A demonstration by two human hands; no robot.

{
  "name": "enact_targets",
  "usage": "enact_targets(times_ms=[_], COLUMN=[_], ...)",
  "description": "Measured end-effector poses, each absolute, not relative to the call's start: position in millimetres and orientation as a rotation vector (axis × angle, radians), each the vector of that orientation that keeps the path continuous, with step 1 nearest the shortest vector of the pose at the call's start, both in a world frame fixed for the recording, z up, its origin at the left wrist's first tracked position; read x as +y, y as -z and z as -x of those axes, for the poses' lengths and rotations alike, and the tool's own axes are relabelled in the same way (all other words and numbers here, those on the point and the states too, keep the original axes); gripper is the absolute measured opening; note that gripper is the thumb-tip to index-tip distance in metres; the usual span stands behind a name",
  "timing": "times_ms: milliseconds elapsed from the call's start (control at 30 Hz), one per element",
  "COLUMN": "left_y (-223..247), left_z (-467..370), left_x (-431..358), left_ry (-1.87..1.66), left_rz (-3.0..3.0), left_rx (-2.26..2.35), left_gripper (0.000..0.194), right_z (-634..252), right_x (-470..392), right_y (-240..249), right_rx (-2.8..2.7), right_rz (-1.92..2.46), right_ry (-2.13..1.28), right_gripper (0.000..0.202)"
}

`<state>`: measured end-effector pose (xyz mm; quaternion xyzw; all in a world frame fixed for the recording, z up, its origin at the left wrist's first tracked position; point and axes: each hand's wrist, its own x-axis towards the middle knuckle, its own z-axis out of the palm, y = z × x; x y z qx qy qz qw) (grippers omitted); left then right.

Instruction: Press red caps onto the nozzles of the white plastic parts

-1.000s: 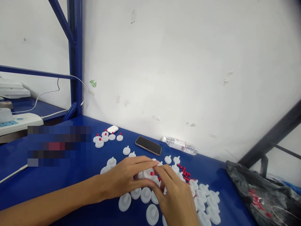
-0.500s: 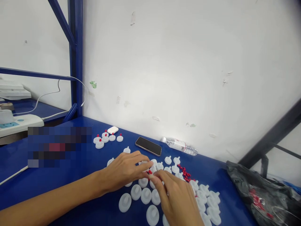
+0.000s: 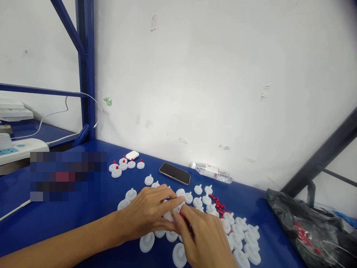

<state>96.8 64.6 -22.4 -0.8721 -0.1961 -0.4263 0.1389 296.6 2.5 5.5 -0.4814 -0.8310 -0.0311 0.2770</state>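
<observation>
My left hand [image 3: 149, 210] curves its fingers and thumb around a white plastic cap [image 3: 168, 216] with a narrow spout, among many like it. Close against its fingertips is my right hand [image 3: 205, 232], closed in a pinch. A bit of a small red tip cap [image 3: 182, 215] shows at the right fingertips; the rest is hidden. Loose white spouted caps [image 3: 147, 242] lie all around both hands on the blue table [image 3: 95, 223]. A pile of small red tip caps [image 3: 219, 204] lies beyond my right hand.
Several white caps with red tips [image 3: 116, 172] stand at the back left by a white case [image 3: 132, 155]. A phone [image 3: 174, 173] and a plastic bottle [image 3: 212, 172] lie near the wall. At right sits a black bag [image 3: 315, 227]; a power strip [image 3: 25, 149] is at left.
My left hand has moved slightly down and its fingers have come around a white cap. The right hand has shifted a little left, keeping its pinch. The view has turned slightly.
</observation>
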Motion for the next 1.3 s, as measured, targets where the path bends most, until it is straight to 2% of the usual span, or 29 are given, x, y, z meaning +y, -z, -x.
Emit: enact_targets(times_ms=[233,400,567,700,867,900,933,1000,1100,1167,1300], left_y=[5,-15,-38,-51,-57,-57,-57,-55,-52,-50,-45], left_z=[-105,-104,-94,-88,-55,-45,-35,-23,-22,-30,-41], left_x=[56,58,59,59,80,86,93,106,119,120,117], left_ry=[1.476,1.481,1.178,0.648,0.06,0.087,0.29,0.839,1.602,1.781,1.64], left_rz=[2.791,3.327,4.006,4.366,4.447,4.441,4.411,4.26,3.843,3.632,3.423], left_rx=[-0.502,-0.751,-1.029,-1.108,-0.826,-0.87,-0.931,-1.108,-1.355,-1.448,-1.528], left_gripper=[0.022,0.023,0.037,0.039,0.034,0.035,0.039,0.043,0.036,0.034,0.036], right_z=[-309,-312,-303,-287,-303,-315,-328,-352,-369,-367,-359], right_x=[-2,-2,-4,-6,-7,-8,-9,-9,-3,4,17], right_y=[-22,-26,-25,-21,-27,-30,-33,-38,-35,-27,-12], right_rx=[-2.268,-2.291,-2.299,-2.268,-2.125,-2.042,-1.998,-1.967,-2.021,-2.074,-2.166], right_rz=[1.125,1.031,0.969,0.938,1.032,1.073,1.129,1.203,1.296,1.331,1.425], right_ry=[0.007,0.043,0.134,0.252,0.317,0.338,0.326,0.313,0.23,0.182,0.207], right_gripper=[0.031,0.03,0.029,0.032,0.031,0.031,0.029,0.023,0.022,0.026,0.032])
